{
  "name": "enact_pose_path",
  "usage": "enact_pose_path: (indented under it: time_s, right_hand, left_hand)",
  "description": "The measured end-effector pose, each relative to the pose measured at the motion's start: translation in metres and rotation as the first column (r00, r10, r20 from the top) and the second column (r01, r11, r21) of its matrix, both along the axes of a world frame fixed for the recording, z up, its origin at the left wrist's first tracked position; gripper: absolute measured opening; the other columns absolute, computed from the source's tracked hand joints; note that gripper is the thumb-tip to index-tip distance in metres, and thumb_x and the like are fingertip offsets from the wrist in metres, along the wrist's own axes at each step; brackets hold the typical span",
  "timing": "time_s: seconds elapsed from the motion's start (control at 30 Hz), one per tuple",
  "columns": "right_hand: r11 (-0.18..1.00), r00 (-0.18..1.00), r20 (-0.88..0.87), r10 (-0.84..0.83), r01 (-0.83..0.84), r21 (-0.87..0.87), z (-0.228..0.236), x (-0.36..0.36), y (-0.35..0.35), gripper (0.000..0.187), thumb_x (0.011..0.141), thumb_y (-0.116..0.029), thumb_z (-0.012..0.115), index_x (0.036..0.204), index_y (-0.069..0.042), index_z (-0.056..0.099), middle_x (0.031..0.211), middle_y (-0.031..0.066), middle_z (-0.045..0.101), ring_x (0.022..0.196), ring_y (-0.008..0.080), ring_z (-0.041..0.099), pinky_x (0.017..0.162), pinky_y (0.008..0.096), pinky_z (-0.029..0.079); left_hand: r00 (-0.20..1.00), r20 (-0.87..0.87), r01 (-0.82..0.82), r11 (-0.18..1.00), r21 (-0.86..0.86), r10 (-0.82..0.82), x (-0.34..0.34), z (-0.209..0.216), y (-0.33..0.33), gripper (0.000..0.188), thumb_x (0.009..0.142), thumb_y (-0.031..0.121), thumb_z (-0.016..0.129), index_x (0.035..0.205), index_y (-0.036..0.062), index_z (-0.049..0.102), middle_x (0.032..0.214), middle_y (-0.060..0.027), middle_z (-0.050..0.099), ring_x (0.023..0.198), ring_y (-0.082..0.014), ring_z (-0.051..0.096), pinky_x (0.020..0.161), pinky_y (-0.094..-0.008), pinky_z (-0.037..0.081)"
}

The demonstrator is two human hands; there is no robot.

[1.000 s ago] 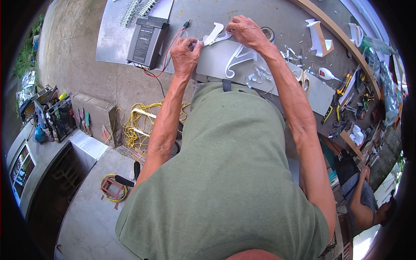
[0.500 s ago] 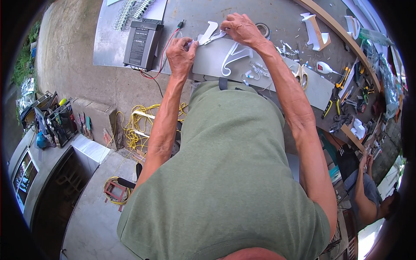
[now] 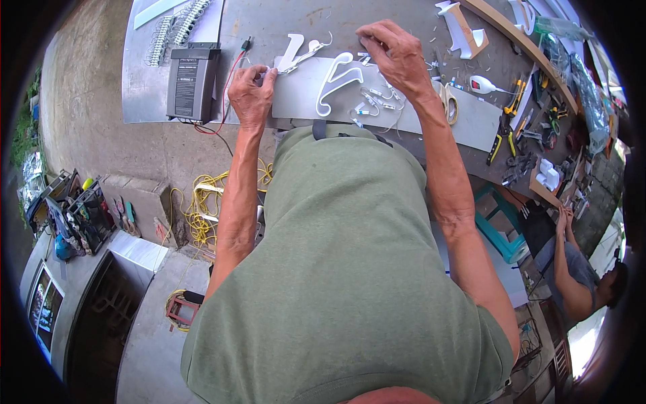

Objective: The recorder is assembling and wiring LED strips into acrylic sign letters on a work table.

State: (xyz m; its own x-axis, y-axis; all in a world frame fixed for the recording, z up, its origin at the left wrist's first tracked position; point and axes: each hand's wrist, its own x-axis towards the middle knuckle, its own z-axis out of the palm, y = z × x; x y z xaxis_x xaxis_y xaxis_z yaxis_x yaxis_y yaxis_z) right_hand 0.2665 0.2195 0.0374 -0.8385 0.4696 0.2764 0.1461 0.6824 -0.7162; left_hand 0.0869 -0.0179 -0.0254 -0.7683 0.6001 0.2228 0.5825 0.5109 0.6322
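Note:
My left hand (image 3: 251,98) pinches the near left end of a white letter-shaped piece (image 3: 293,52) between thumb and fingertips. A thin white wire (image 3: 326,42) sticks out from that piece's right side. Beside it lies a second curved white letter-shaped piece (image 3: 326,86), resting on a grey sheet (image 3: 464,120). My right hand (image 3: 397,59) hovers to the right with its fingers loosely bent and apart, nothing visible in them. Below it, strings of small white LED modules (image 3: 374,101) lie on the sheet, partly hidden by the hand and wrist.
A dark battery box (image 3: 192,82) with red and black leads stands left. Coiled LED strings (image 3: 180,27) lie beyond it. To the right are scissors (image 3: 449,104), a white-handled screwdriver (image 3: 482,84), pliers (image 3: 501,138) and another white piece (image 3: 463,34). A co-worker (image 3: 568,262) sits at lower right.
My right hand has come away from the white letter-shaped piece and its fingers have loosened. My left hand keeps its pinch. The whole view has shifted, moving the table items leftward.

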Motion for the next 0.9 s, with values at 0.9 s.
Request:
enact_pose_path:
  time_s: [0.9]
  right_hand:
    - [0.86,0.864,0.256,-0.433,0.481,-0.171,-0.05,0.155,-0.054,0.015,0.089,-0.012,0.069,0.102,-0.005,0.067,0.087,0.0072,0.061,0.072,0.0209,0.062,0.065,0.0335,0.051]
  left_hand:
    - [0.998,-0.055,-0.015,0.99,-0.139,0.007,0.003,0.002,0.003,0.022,0.078,0.027,0.084,0.087,0.0081,0.077,0.07,-0.0014,0.062,0.061,-0.0138,0.057,0.059,-0.0304,0.048]
